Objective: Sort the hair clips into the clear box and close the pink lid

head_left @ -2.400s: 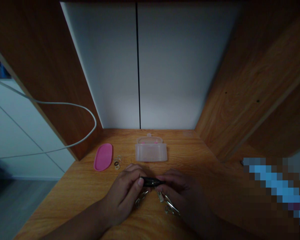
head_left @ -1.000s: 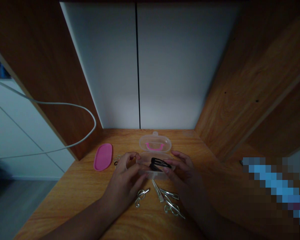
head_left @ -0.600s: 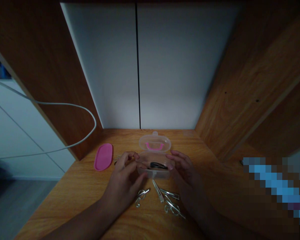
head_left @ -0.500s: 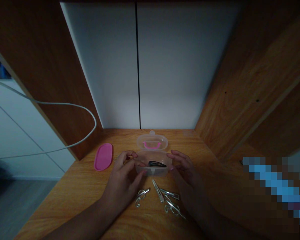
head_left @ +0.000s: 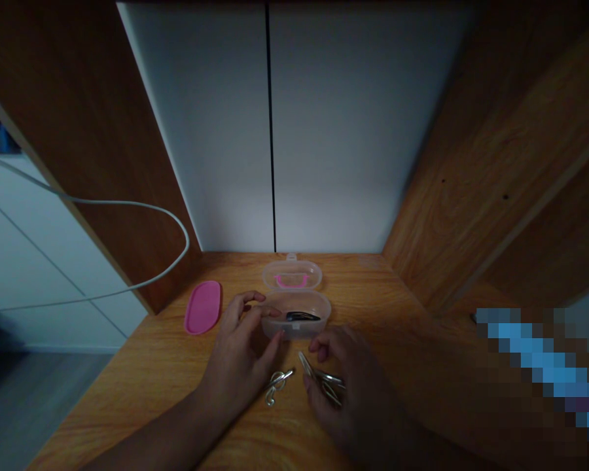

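Observation:
A small clear plastic box (head_left: 297,320) stands with its lid raised on the wooden desk (head_left: 152,373), and a black hair clip (head_left: 302,316) lies inside it. My left hand (head_left: 243,356) rests at the box's left end, fingers spread and touching its wall. My right hand (head_left: 343,386) lies palm down just in front of the box, fingers curled over a pile of silver hair clips (head_left: 324,383). Whether it grips one I cannot make out. Another silver clip (head_left: 276,383) lies between my hands.
A pink oval lid (head_left: 203,307) lies to the left of the box. Wooden side panels and a white back wall enclose the desk. A grey cable (head_left: 127,209) loops at the left. A pixelated patch covers the right edge.
The black clip went from my fingers into the opened box. My right hand then left the box and came back down onto the silver clips. The box slid slightly left and away.

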A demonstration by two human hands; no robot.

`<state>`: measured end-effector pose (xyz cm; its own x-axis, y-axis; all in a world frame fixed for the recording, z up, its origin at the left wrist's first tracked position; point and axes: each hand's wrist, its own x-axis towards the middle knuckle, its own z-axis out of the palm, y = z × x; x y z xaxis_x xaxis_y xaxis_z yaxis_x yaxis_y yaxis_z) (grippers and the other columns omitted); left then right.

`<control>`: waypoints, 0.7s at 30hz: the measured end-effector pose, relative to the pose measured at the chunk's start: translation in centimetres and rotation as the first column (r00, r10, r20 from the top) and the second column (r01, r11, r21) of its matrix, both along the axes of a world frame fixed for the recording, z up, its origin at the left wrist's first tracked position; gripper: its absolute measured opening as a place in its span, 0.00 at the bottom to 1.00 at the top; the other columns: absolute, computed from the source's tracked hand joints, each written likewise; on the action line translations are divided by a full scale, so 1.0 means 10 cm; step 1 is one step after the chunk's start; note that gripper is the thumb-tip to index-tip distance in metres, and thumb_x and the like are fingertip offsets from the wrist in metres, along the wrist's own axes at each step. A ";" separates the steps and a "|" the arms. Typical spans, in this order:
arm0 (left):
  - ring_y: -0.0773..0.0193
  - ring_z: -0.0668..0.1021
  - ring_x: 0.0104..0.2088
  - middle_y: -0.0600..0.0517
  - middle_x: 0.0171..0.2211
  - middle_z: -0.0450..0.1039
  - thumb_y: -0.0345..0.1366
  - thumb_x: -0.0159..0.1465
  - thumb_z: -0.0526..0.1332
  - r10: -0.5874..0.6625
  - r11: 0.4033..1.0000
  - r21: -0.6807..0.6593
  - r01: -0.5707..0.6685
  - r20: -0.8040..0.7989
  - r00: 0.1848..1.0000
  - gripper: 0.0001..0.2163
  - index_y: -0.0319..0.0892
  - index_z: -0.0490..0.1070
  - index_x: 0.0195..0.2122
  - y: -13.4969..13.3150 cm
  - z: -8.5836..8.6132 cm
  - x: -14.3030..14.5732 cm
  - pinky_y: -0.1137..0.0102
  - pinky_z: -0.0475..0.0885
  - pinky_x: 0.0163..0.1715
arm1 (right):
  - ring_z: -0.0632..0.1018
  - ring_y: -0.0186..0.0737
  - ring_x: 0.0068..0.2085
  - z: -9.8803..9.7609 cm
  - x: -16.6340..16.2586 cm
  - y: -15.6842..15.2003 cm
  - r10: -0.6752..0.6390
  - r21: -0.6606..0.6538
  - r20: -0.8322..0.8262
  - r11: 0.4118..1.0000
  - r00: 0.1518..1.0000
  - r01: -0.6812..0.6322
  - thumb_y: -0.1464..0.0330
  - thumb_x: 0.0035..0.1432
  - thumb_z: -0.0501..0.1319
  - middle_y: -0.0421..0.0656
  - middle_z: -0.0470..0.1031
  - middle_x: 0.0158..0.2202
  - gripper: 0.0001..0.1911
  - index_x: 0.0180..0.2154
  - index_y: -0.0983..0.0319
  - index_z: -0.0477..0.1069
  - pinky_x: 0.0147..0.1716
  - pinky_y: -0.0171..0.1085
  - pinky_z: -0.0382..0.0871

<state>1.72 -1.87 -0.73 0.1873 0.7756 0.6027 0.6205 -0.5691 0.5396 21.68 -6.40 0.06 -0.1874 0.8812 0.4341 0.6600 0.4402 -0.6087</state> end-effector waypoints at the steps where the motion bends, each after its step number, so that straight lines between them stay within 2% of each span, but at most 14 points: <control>1: 0.51 0.68 0.56 0.46 0.52 0.62 0.29 0.62 0.62 0.002 1.000 0.000 -0.002 -0.003 1.000 0.10 0.45 0.69 0.44 -0.01 0.01 0.00 0.53 0.68 0.55 | 0.72 0.45 0.38 0.01 -0.02 -0.02 0.012 0.020 0.057 1.000 0.998 -0.013 0.75 0.47 0.61 0.43 0.71 0.35 0.13 0.37 0.60 0.66 0.38 0.43 0.67; 7: 0.50 0.67 0.57 0.44 0.54 0.61 0.29 0.63 0.60 -0.003 0.996 0.085 0.005 -0.026 1.000 0.10 0.45 0.69 0.45 -0.08 0.07 -0.01 0.52 0.67 0.55 | 0.71 0.49 0.40 0.02 -0.04 -0.05 0.000 -0.025 0.202 1.000 0.979 0.005 0.75 0.45 0.62 0.45 0.71 0.37 0.14 0.37 0.60 0.66 0.38 0.45 0.66; 13: 0.54 0.70 0.51 0.46 0.49 0.64 0.23 0.61 0.57 -0.189 0.959 0.197 0.202 -0.083 0.978 0.11 0.45 0.70 0.40 -0.16 0.12 -0.01 0.58 0.68 0.49 | 0.72 0.45 0.38 -0.02 0.00 -0.03 0.042 -0.086 0.167 0.996 0.985 -0.028 0.78 0.49 0.59 0.43 0.72 0.35 0.13 0.37 0.59 0.67 0.38 0.43 0.66; 18: 0.57 0.73 0.42 0.47 0.39 0.69 0.22 0.60 0.56 -0.351 0.915 0.162 0.369 -0.128 0.928 0.10 0.44 0.70 0.36 -0.19 0.17 -0.01 0.62 0.67 0.41 | 0.73 0.46 0.39 -0.06 0.01 -0.02 0.061 -0.033 0.124 0.998 0.990 -0.058 0.77 0.54 0.59 0.43 0.74 0.38 0.11 0.39 0.59 0.67 0.39 0.44 0.66; 21: 0.57 0.73 0.41 0.47 0.39 0.71 0.24 0.62 0.58 -0.389 0.909 0.103 0.404 -0.141 0.911 0.10 0.44 0.71 0.42 -0.20 0.19 0.00 0.62 0.68 0.40 | 0.74 0.44 0.39 -0.05 0.02 -0.01 0.074 0.050 0.050 0.996 0.996 -0.076 0.76 0.58 0.59 0.43 0.75 0.38 0.10 0.40 0.58 0.66 0.39 0.43 0.68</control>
